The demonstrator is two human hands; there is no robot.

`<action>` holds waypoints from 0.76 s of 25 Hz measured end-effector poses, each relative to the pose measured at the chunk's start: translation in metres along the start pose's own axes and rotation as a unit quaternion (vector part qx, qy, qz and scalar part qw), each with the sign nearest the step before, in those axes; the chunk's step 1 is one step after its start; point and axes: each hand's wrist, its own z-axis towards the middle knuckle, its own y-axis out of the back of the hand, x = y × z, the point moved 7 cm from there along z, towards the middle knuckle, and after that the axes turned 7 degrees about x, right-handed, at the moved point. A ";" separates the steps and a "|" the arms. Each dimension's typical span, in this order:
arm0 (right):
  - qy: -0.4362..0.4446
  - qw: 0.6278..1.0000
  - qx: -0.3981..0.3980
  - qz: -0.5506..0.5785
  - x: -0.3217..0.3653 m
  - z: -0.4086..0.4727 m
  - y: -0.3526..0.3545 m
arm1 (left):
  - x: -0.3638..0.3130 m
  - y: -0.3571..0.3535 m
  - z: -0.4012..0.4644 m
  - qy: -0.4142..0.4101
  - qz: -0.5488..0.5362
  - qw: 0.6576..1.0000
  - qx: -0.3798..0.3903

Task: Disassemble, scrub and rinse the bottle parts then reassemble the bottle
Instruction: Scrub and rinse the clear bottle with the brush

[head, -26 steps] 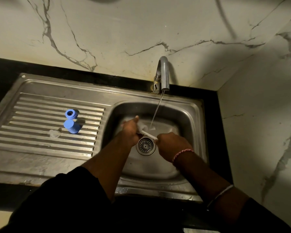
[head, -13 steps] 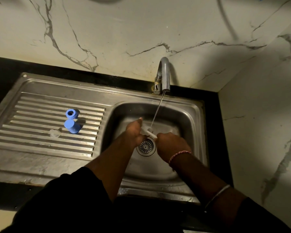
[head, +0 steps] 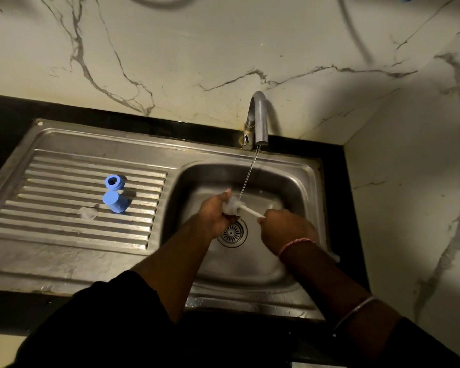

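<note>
Over the sink basin [head: 298, 187], my left hand [head: 214, 213] grips a small clear bottle part [head: 231, 205] under the thin water stream [head: 248, 176] from the tap [head: 258, 118]. My right hand [head: 284, 229] holds a white brush handle [head: 251, 212] whose tip goes into that clear part. The handle's far end [head: 333, 256] sticks out behind my right wrist. On the ribbed drainboard [head: 64, 229] stand a blue ring [head: 114, 181] and a blue cap [head: 116, 201], with a small clear piece [head: 88, 212] beside them.
The drain strainer [head: 233, 233] lies in the basin below my hands. Marble walls rise behind the sink and to the right. A black counter edge runs around the steel sink unit.
Both hands stay under the stream with small shifts. The brush handle has moved slightly in the clear part. The view has tilted a little; the blue parts have not moved.
</note>
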 end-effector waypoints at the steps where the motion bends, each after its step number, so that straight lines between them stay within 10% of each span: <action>1: 0.019 1.000 -0.007 -0.006 0.011 -0.003 -0.002 | 0.001 -0.002 -0.001 -0.002 0.001 1.000 0.001; 19: 0.024 0.999 0.025 0.032 0.012 0.001 -0.001 | -0.016 0.004 0.007 -0.043 -0.021 0.997 -0.056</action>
